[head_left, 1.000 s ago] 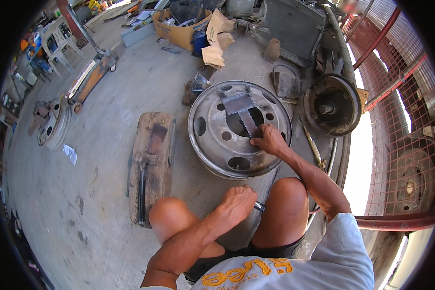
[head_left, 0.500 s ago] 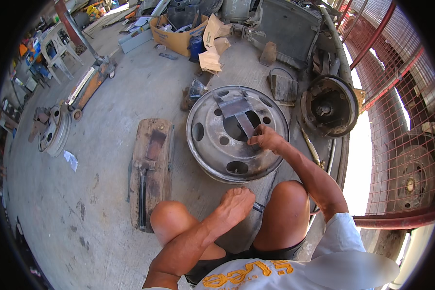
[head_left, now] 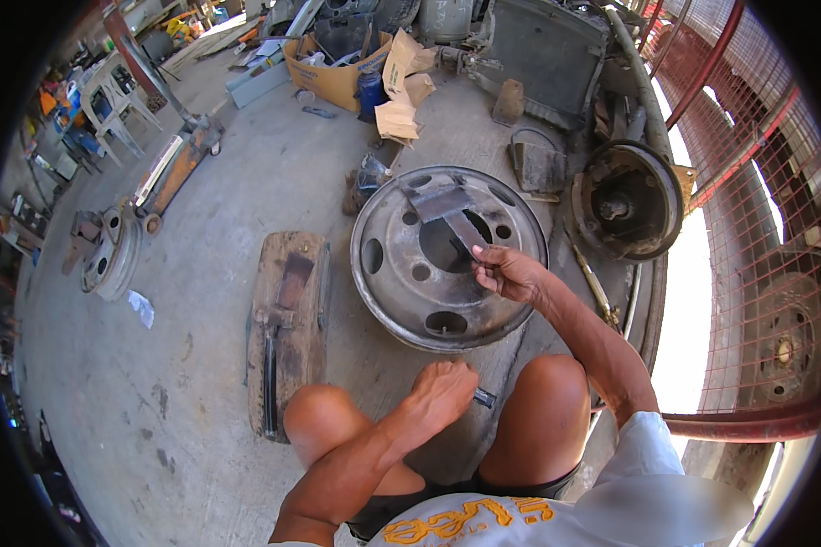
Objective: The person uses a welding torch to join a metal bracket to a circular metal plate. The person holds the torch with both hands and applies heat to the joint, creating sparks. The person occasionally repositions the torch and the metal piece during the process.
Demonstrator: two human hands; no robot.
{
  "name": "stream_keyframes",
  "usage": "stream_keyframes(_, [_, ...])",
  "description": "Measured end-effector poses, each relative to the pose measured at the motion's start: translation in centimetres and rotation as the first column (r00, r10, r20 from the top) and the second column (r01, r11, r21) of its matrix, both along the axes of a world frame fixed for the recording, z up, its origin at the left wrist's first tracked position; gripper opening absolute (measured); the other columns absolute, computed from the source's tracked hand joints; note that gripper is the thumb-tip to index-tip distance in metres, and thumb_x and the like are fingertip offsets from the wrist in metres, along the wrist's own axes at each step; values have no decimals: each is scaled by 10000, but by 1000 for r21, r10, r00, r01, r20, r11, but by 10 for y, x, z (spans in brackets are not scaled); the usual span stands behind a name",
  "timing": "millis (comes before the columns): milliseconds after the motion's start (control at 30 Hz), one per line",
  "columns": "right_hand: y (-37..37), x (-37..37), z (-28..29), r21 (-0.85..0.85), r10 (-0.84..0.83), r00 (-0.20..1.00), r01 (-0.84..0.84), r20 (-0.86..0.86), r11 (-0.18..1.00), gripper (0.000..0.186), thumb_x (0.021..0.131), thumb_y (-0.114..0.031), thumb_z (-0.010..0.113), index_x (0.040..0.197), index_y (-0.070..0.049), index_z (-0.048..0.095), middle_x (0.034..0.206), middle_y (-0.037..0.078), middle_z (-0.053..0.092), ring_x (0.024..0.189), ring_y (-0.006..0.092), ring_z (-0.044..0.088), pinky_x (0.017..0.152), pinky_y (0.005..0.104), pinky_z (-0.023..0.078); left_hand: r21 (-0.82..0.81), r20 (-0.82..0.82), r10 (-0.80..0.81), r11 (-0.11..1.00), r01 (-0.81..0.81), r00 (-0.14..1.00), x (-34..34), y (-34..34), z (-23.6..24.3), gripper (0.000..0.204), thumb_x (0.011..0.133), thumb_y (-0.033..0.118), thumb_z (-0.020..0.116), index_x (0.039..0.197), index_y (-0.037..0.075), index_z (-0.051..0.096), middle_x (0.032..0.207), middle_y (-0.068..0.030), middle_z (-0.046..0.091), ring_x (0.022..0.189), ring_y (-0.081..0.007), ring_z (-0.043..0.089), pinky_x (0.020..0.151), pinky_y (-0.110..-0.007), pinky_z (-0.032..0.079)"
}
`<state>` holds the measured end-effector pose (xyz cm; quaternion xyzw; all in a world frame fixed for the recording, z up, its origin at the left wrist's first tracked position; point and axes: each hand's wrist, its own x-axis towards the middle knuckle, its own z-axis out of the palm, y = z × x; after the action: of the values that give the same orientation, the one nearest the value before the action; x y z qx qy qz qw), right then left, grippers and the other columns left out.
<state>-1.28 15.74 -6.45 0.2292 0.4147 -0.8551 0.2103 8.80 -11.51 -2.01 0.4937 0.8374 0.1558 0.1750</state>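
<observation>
A grey steel wheel rim [head_left: 388, 301] lies flat on the floor in front of my knees. Across its centre hole rests a flat T-shaped metal piece [head_left: 440, 204], its narrow strip pointing toward me. My right hand [head_left: 513, 273] has its thumb and curled fingers at the near end of that strip, over the rim. Between my knees, my left hand [head_left: 442, 394] is closed in a fist around a dark bar-like handle [head_left: 485, 397]; the rest of this tool is hidden by the hand.
A worn wooden block [head_left: 283, 273] with a black-handled tool [head_left: 270, 378] on it lies left of the rim. A brake drum [head_left: 625, 201] stands at right before red wire mesh [head_left: 748, 210]. Farther off are a cardboard box [head_left: 337, 82], a floor jack [head_left: 169, 169] and another rim [head_left: 114, 255].
My right hand has turned slightly, showing more of its fingers and thumb at the strip's end. The T-shaped metal piece has shifted a little. My left hand stays nearly in place.
</observation>
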Motion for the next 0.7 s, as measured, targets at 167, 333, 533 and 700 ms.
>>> stream_keyframes(167, [-7,-2,5,-8,-56,998,56,-10,998,98,1091,-156,664,1089,-64,631,958,66,718,747,130,732,701,270,685,-46,-20,-18,999,17,1000,6,-2,10,193,878,57,674,1045,-37,699,940,-214,752,819,-380,775,732,-497,619])
stream_keyframes(333, [-1,-22,44,47,-20,999,18,50,999,112,1104,-141,632,1121,-30,634,988,109,757,731,123,747,689,259,685,-121,-42,37,992,-42,998,22,8,29,247,868,72,679,1088,-28,731,936,-165,765,833,-303,785,711,-446,614])
stream_keyframes(533, [-6,-66,118,38,-142,971,137,195,990,127,1107,-130,601,1077,-15,645,919,105,752,672,109,723,626,229,673,-139,14,32,990,-30,999,30,14,66,120,836,146,702,888,70,779,859,-118,765,824,-248,788,718,-420,612])
stream_keyframes(700, [12,-133,169,116,-143,960,118,241,986,114,1068,-123,615,1015,-22,617,813,72,688,626,114,675,597,228,666,-117,159,237,969,-220,958,42,17,54,138,843,145,686,783,96,800,812,-137,771,817,-295,785,727,-435,612])
